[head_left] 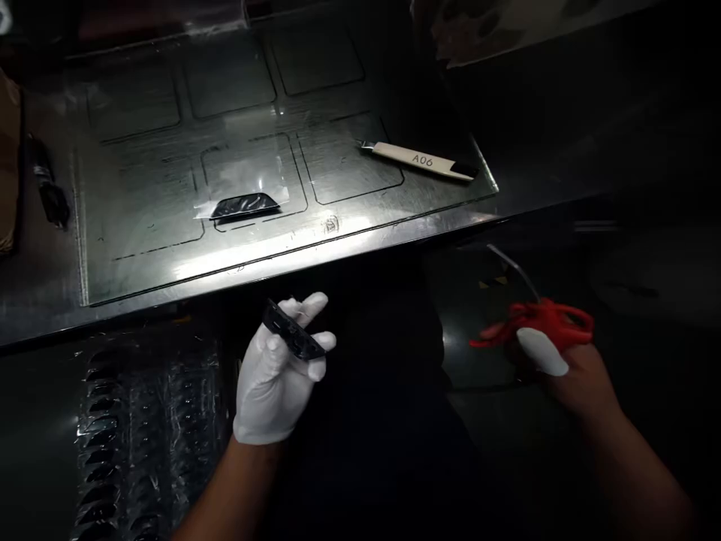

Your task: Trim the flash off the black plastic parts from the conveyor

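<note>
My left hand, in a white glove, grips a small black plastic part between thumb and fingers, below the table's front edge. Off to the right, my right hand is closed around a red air gun with a thin curved nozzle pointing up and left. White glove material covers part of that hand, which is somewhat blurred. Another black part lies on the glass sheet with clear film around it.
The glass sheet with drawn rectangles covers the metal table. On it lies a cream cutter marked A06. A dark pen-like object is at left. Below, a clear tray holds several black parts.
</note>
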Available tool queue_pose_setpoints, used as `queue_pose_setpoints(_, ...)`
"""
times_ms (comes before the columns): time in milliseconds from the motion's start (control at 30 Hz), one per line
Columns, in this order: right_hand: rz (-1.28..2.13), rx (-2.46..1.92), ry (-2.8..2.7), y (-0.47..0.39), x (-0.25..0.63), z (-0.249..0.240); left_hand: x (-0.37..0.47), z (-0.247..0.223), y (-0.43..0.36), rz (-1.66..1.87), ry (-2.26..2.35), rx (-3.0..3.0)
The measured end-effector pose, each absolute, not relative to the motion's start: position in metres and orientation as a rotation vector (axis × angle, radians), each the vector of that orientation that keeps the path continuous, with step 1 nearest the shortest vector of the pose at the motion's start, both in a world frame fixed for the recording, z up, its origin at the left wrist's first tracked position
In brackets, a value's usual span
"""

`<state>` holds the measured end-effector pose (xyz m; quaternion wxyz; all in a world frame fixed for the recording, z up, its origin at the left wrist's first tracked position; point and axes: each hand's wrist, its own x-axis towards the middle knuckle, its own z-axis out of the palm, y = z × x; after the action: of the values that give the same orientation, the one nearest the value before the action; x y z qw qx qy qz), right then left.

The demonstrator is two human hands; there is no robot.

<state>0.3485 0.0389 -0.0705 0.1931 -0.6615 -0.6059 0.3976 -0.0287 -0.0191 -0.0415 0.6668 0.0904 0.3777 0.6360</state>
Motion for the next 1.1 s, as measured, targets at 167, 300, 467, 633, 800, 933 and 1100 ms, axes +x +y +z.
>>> queue_pose_setpoints(167, 1.418, -1.805, -1.859, 0.039, 0.346, -0.068, -0.035, -0.046, -0.023, 1.478, 0.879, 0.21)
queue_pose_setpoints(300, 1.418, -1.754, -2.057, 0.045, 0.333, -0.064, -0.036, -0.049, -0.028, 1.504, 0.898, 0.195)
queue_pose_setpoints(467, 1.525, -1.712, -2.097, 0.049, 0.327, -0.068, -0.042, -0.066, -0.031, 1.495, 1.058, 0.155)
queue_pose_setpoints(633, 1.563, -1.705, -2.327, 0.05, 0.303, -0.073, -0.042, -0.134, -0.018, 1.372, 1.295, 0.062)
queue_pose_setpoints(800, 1.442, -1.879, -2.685, 0.047, 0.263, -0.077, -0.035, -0.193, -0.01, 1.103, 1.471, -0.039)
queue_pose_setpoints(933, 1.439, -1.839, -2.728, 0.056, 0.257, -0.075, -0.039, -0.198, -0.01, 1.035, 1.49, -0.05)
queue_pose_setpoints(1100, 1.444, -1.863, -2.718, 0.07, 0.262, -0.07, -0.043, -0.196, -0.007, 0.963, 1.433, -0.047)
